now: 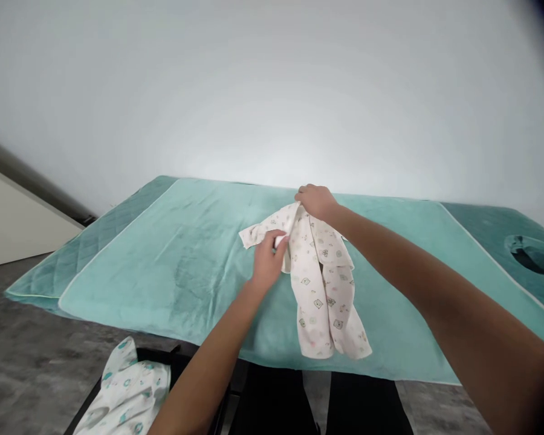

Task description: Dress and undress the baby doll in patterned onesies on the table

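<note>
Both hands are closed on one pale printed sleepsuit point(320, 284), spread mid-way along one teal towel point(163, 266): the left hand point(268, 261) is pinched on a sleeve, the right hand point(317, 202) is clenched at the collar. Its two legs are laid almost to the towel's near edge; bare towel is left wide on both sides. One teal-printed garment point(127, 393) is seen in one dark bin point(159, 353) below

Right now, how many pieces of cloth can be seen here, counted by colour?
White baby garments: 2, the white printed sleepsuit held by the left hand and right hand, and the white teal-printed garment in the black bin.
Teal table covers: 2, the light teal plush blanket and the darker teal quilted cover.
Total: 4.
</note>
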Motion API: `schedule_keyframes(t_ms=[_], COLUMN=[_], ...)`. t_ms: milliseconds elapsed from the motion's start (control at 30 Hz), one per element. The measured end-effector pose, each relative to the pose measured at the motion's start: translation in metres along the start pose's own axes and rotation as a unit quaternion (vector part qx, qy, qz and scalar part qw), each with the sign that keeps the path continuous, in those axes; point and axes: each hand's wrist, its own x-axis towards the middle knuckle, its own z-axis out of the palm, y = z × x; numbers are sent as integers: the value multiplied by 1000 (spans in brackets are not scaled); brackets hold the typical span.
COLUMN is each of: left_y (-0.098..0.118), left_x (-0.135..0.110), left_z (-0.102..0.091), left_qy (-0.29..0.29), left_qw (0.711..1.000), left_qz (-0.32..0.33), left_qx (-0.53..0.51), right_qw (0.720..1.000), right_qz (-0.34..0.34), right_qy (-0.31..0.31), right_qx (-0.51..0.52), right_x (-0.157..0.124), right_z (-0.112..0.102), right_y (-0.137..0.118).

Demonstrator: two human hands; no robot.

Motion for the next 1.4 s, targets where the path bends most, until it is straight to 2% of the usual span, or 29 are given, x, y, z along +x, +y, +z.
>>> schedule_keyframes(t_ms=[67, 167, 300, 367, 400, 467, 533, 567, 600, 667, 767, 867, 967, 1100, 1167, 1267, 1400], left_y=[27, 51, 59, 57, 53, 38, 10, -7, -26, -63, -100, -110, -106, -106, -108, -113, -120], left_x=[8, 11, -2, -6, -6, 1, 12, 18, 22, 26, 19, 12, 15, 31, 41, 49, 45], left_z=[13, 34, 43, 37, 32, 18, 0, -9, -19, -36, -52, -56, -56, -63, -70, -80, -88], left_qy=[-83, -216, -338, -372, -378, -340, -238, -179, -136, -117, -139, -127, -133, -189, -205, -205, -202], left_qw=[994, 962, 902, 890, 894, 925, 962, 969, 964, 933, 898, 880, 856, 822, 810, 808, 810], left_qz=[66, 152, 221, 229, 215, 151, 69, 32, 9, -25, -48, -57, -44, 5, 17, -19, -79], left_qx=[14, 71, 154, 132, 106, 74, 116, 168, 230, 340, 415, 455, 497, 537, 548, 552, 545], right_qw=[999, 996, 1000, 999, 999, 996, 989, 986, 981, 967, 923, 880, 859, 859, 857, 847, 834], right_qz=[15, 34, -16, -31, -20, 33, 95, 123, 148, 207, 341, 422, 437, 396, 396, 421, 440], right_qy=[4, -5, -19, 1, 16, 44, 47, 35, 18, -20, -15, -3, -2, 31, 55, 86, 100], right_qx=[45, 82, 19, 20, 34, 71, 100, 111, 121, 144, 175, 219, 266, 324, 325, 313, 317], right_x=[-6, -14, -27, -34, -38, -47, -62, -72, -85, -114, -161, -193, -202, -189, -178, -163, -157], right_z=[4, 17, 35, 42, 45, 54, 67, 75, 85, 107, 139, 160, 167, 164, 162, 163, 176], right_y=[13, 24, 30, 32, 35, 43, 57, 66, 74, 91, 105, 106, 106, 120, 130, 138, 125])
